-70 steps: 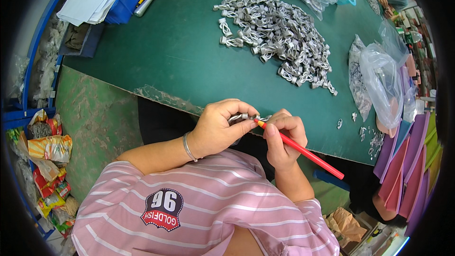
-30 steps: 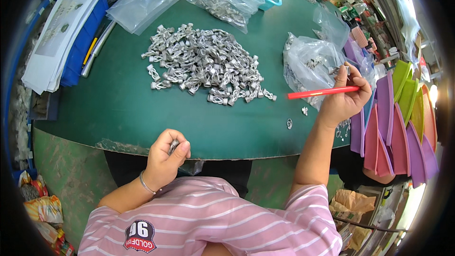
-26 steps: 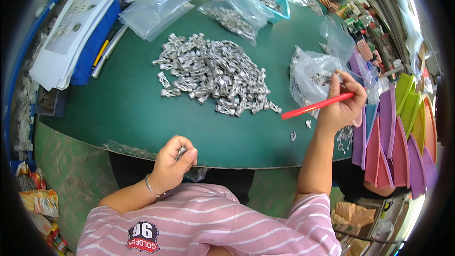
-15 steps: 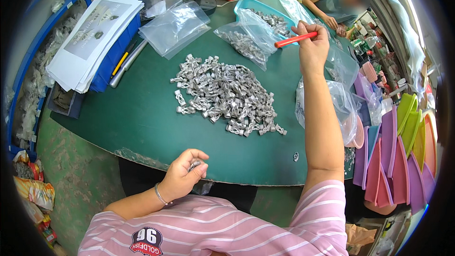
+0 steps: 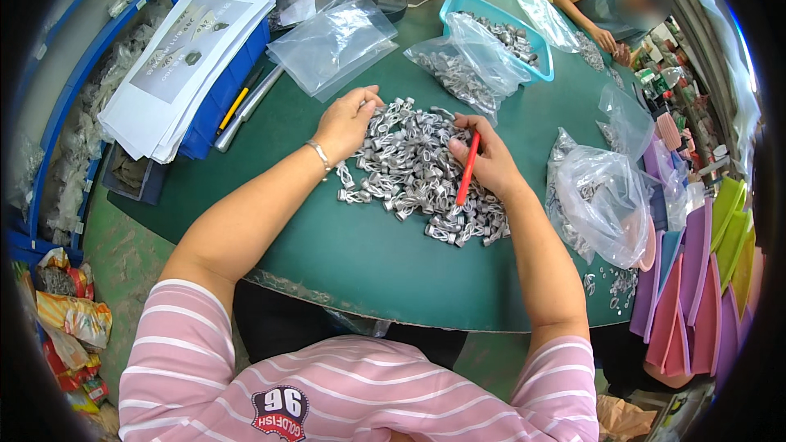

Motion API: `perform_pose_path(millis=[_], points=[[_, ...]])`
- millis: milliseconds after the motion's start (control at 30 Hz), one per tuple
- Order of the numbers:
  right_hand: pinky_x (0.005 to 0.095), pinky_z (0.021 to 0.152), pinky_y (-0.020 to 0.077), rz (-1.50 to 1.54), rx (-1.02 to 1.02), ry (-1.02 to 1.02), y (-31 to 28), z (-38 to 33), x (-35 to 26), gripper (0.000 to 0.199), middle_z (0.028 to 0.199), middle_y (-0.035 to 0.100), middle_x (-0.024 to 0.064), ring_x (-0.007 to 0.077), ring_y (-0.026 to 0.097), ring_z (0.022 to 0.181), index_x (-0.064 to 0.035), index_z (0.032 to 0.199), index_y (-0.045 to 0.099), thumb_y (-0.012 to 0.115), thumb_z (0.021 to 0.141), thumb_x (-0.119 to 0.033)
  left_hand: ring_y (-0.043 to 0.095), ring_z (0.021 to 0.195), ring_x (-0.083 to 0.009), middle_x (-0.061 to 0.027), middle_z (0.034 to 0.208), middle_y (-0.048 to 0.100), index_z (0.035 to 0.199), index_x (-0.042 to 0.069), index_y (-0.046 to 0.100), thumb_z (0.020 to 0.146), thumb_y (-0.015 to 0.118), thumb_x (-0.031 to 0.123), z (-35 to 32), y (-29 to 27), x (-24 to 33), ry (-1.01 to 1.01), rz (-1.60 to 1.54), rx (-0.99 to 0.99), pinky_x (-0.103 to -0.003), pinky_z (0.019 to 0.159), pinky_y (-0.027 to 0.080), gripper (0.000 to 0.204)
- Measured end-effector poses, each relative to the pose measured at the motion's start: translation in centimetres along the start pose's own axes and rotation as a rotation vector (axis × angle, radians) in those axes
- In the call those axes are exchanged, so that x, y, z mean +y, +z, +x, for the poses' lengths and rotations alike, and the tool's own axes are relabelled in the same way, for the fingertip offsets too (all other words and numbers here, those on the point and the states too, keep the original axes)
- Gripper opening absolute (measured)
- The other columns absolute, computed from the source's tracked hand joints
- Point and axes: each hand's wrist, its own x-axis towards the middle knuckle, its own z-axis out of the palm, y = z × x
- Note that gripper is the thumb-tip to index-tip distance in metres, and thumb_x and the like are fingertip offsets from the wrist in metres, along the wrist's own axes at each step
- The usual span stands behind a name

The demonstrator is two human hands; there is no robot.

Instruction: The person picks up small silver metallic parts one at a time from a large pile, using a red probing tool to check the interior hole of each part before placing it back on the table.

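A round green desk (image 5: pixel 344 254) carries a wide heap of small silver metal clips (image 5: pixel 413 168) at its middle, with a clear plastic bag (image 5: pixel 606 200) of more clips to the right. The left hand (image 5: pixel 348 121) rests fingers curled on the heap's upper left edge. The right hand (image 5: pixel 483 160) lies on the heap, closed around a red pen (image 5: pixel 467 168).

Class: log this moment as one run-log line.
left hand: on metal clip pile | right hand: holds red stick, on pile | green table
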Motion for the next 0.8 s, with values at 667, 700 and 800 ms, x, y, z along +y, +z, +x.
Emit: perform_pose_path(millis=[667,700,800], points=[[0.0260,0.073,0.0451,0.348,0.060,-0.338,2.8,-0.4,-4.3,0.009,0.093,0.064,0.0096,0.0121,0.056,0.080,-0.0015,0.091,0.055,0.053,0.088,-0.010,0.049,0.111,-0.0224,-0.0151,0.116,0.055,0.093,0.003,0.052,0.092,0.043,0.014,-8.4,-2.8,5.8,0.080,-0.248,-0.237,-0.035,0.095,0.037,0.015],[0.0237,0.070,0.0437,0.215,0.120,-0.269,1.9,1.8,-3.7,0.014,0.090,0.063,0.0076,0.0097,0.052,0.075,-0.0013,0.095,0.054,0.049,0.090,-0.014,0.048,0.113,-0.0232,-0.0151,0.118,0.054,0.092,0.003,0.054,0.093,0.043,0.017,-7.3,-3.1,5.6,0.160,-0.157,-0.192,-0.034,0.096,0.035,0.017],[0.0221,0.070,0.0424,0.171,0.089,-0.043,2.2,6.3,-1.0,0.019,0.093,0.060,0.0044,0.0085,0.049,0.075,-0.0027,0.100,0.053,0.049,0.092,-0.019,0.046,0.114,-0.0210,-0.0146,0.123,0.051,0.092,0.003,0.055,0.093,0.044,0.018,-4.0,-2.5,4.6,-0.040,-0.195,-0.030,-0.031,0.097,0.032,0.018]])
